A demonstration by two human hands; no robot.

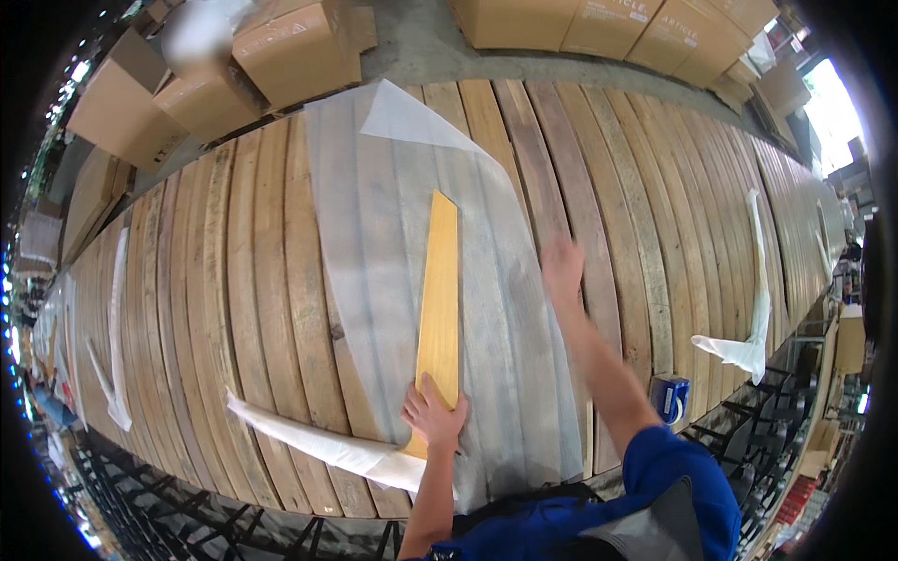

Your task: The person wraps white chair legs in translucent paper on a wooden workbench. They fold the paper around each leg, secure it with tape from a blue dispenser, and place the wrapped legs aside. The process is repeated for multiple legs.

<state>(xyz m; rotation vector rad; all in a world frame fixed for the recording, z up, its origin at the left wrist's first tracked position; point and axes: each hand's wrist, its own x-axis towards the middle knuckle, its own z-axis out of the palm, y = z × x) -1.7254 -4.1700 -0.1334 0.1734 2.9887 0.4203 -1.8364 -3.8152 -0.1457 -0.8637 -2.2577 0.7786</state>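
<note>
An L-shaped wooden furniture part lies on a translucent white wrapping sheet [496, 309]. Its yellowish bare bar [438, 299] points away from me and tapers toward an angled far end. The other arm of the part, wrapped in white sheeting [318, 441], stretches to the left near the table's front edge. My left hand [435, 416] is closed around the near end of the bare bar, close to the corner. My right hand [563, 266] is over the sheet's right side, blurred, with its fingers hard to make out. The sheet's far edge is folded over.
The slatted wooden table [271, 280] spreads to both sides. Similar wrapped L-shaped parts lie at right [756, 290] and left [117, 337]. A blue roll-like item [670, 399] sits by the front right edge. Cardboard boxes [299, 51] stand beyond the table.
</note>
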